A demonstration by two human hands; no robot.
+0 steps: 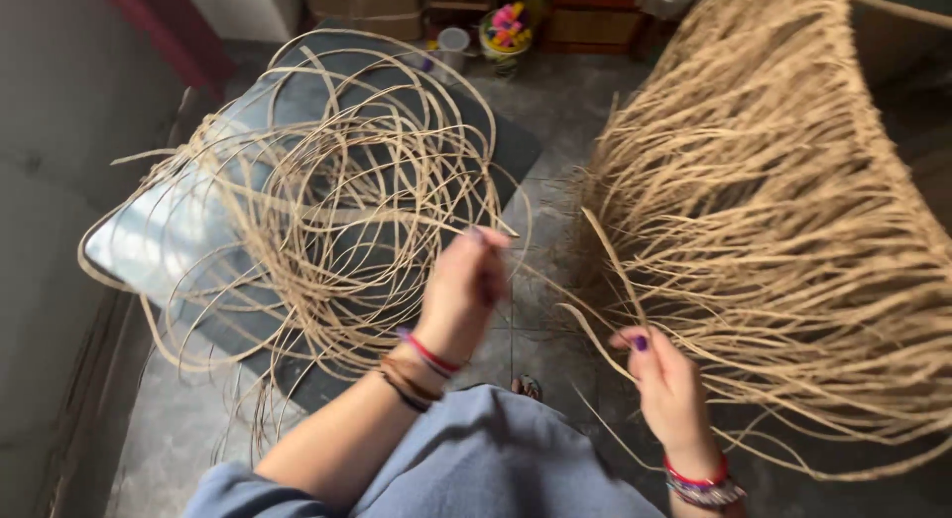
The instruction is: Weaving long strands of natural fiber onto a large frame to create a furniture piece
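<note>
Blue-grey clothing [476,459] is filling the bottom centre of the frame, nearest the lens. Hanging fibre bundle [783,221] is occupying the right half, its strands trailing down. Loose cane coil [317,201] is springing over a dark mat [506,146] at upper left. Left hand [464,285], wrist raised, is reaching into the coil, fingers pinched on one cane strand [555,285]. Right hand [669,384], lower right, is lying palm-down, fingers narrowly closed on a strand end. Risk, judged: coil loops are likely snagging and tangling; a hard pull could kink or snap the strand.
</note>
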